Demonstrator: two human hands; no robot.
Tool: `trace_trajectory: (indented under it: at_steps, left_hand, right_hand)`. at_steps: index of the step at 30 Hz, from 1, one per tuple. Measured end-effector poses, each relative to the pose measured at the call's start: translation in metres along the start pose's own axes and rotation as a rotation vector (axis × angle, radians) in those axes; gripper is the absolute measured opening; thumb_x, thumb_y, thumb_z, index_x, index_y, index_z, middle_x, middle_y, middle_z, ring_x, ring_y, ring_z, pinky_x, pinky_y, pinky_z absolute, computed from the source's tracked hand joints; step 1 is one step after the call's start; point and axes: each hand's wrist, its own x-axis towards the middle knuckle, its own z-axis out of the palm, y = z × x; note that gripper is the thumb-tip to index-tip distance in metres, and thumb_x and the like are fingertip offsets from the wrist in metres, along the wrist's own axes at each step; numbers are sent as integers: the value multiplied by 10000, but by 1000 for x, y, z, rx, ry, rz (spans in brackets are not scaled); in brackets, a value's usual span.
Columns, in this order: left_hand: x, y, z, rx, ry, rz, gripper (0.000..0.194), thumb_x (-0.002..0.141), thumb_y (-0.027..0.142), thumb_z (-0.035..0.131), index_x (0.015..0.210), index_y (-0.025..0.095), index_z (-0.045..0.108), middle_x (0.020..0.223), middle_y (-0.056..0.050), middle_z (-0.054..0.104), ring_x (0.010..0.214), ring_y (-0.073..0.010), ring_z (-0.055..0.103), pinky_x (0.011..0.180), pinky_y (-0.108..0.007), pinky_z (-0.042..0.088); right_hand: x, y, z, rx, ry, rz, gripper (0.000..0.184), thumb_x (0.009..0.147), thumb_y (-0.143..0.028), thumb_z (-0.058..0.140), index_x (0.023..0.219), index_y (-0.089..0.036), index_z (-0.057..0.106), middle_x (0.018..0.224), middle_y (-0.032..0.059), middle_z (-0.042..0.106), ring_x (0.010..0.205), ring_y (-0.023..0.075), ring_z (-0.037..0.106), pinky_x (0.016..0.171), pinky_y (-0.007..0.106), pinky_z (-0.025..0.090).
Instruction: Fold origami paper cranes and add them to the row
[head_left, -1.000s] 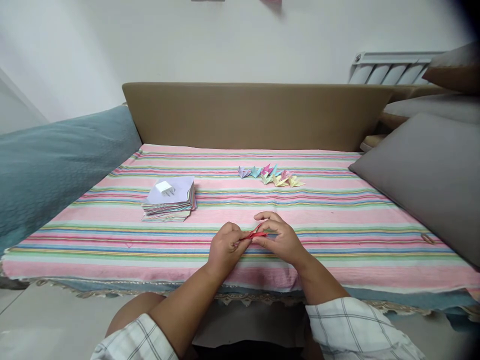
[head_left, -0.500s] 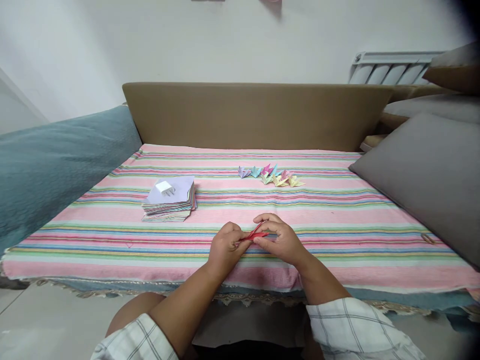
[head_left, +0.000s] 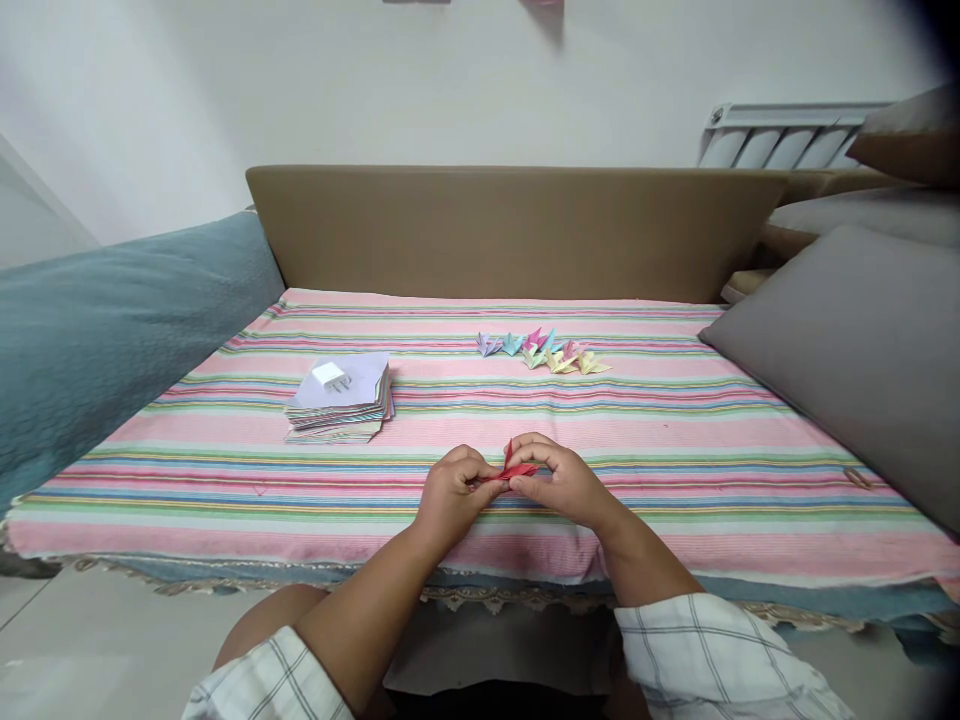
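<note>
Between my two hands is a small red folded paper piece (head_left: 519, 470), with one thin point sticking up and another flap pointing right. My left hand (head_left: 456, 492) pinches its left end between thumb and fingers. On the right side, my right hand (head_left: 559, 482) has its thumb and fingers closed on the red paper. Part of the paper is hidden by the fingers. Farther back lie several folded paper cranes (head_left: 562, 360) in purple, blue, pink, green and yellow. To the left stands a stack of square paper sheets (head_left: 360, 385).
A small white block (head_left: 328, 375) rests on the paper stack. All of this is on a striped cloth (head_left: 225, 470) over a sofa seat. A blue-covered armrest (head_left: 127, 320) bounds the left, grey cushions (head_left: 855, 340) the right, a brown backrest (head_left: 510, 230) the rear.
The thin red point has swung from slanting right to nearly upright. My right fingers have shifted slightly around the paper, while my left hand keeps its pinch.
</note>
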Motion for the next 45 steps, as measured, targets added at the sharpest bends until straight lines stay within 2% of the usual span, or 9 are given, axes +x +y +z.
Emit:
trace_trajectory:
  at_steps: [11,24,33,37,45]
  left_hand:
    - [-1,0,1,-9,13,-25,118,706,275,714,660,173,679,619,-2,564,527,-80,510,478,-187,423]
    - [-1,0,4,-267,-48,-249,158,665,338,731,646,185,699,645,-10,571,578,-104,542,519,-211,435]
    - [-1,0,4,-333,-73,-310,156,661,343,731,653,189,705,668,-15,584,616,-117,560,560,-233,445]
    - [-1,1,6,-330,-68,-320,148,661,329,730,642,186,698,665,-15,583,615,-119,561,564,-238,445]
    - [-2,1,7,-354,-83,-327,159,657,332,730,643,178,694,661,-9,567,613,-111,535,566,-227,415]
  right_hand:
    - [0,6,3,55,1,-4,150,798,-341,614,830,-204,666,958,61,582,919,172,580,850,333,462]
    - [0,8,5,163,83,39,207,746,-413,668,786,-213,697,856,46,588,847,171,583,826,344,470]
    - [0,8,5,218,91,80,171,751,-377,672,770,-210,700,894,49,596,846,162,586,798,325,473]
    - [0,7,6,227,118,52,161,760,-372,664,749,-213,682,934,52,589,928,175,575,822,326,462]
    - [0,6,3,228,92,91,269,772,-421,640,643,-187,672,1058,87,595,988,203,565,874,356,428]
